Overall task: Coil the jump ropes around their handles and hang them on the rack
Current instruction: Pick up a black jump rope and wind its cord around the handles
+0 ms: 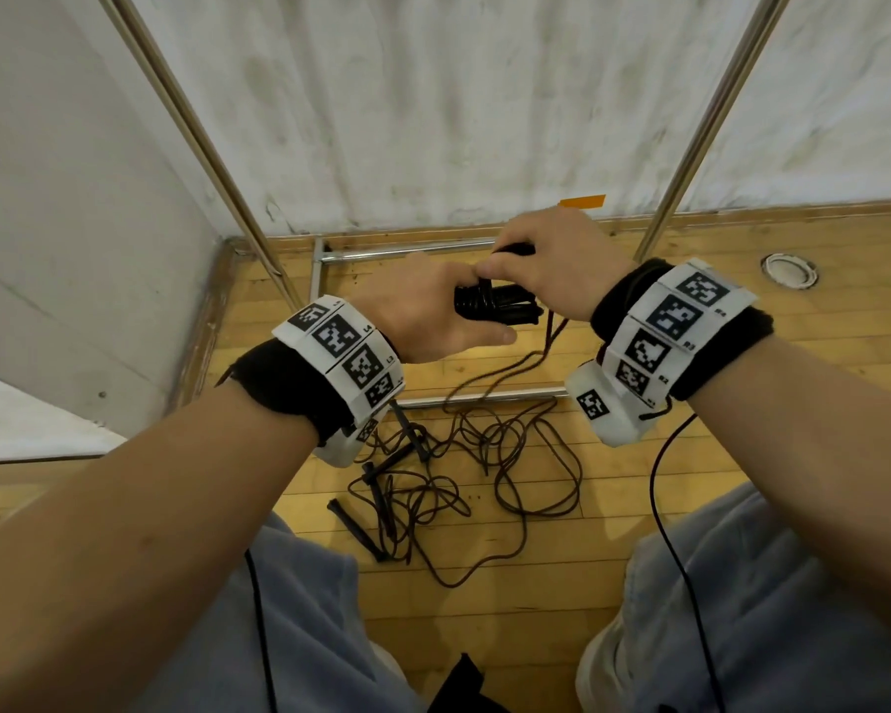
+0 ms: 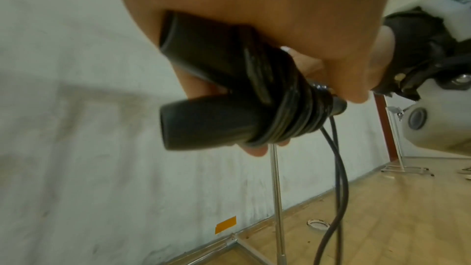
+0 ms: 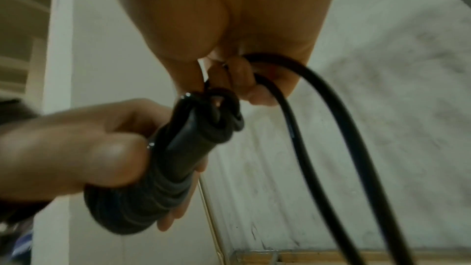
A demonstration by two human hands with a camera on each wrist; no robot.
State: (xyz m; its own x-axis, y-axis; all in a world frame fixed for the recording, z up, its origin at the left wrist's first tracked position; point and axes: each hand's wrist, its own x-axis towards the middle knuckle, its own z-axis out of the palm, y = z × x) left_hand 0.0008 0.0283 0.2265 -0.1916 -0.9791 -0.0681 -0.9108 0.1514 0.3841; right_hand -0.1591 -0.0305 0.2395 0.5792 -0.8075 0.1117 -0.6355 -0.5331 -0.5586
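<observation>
My left hand (image 1: 433, 311) grips a pair of black jump rope handles (image 1: 489, 306) held side by side, with several turns of black rope (image 2: 293, 112) wound round them. My right hand (image 1: 546, 259) is just above and right of the bundle, and its curled fingers (image 3: 242, 76) pinch the loose black rope (image 3: 305, 112) close to the handle tips. The free rope hangs down to the floor (image 1: 536, 362). More jump ropes (image 1: 459, 476) with black handles (image 1: 356, 527) lie tangled on the wood floor below my wrists. The rack's metal uprights (image 1: 196, 131) rise on both sides.
The rack's base bars (image 1: 407, 249) lie on the wood floor against a white wall. A round floor fitting (image 1: 789, 270) sits at the right, orange tape (image 1: 582, 202) marks the wall base. My knees in grey trousers (image 1: 741, 584) flank the tangle. Thin black cables (image 1: 659, 486) hang from both wristbands.
</observation>
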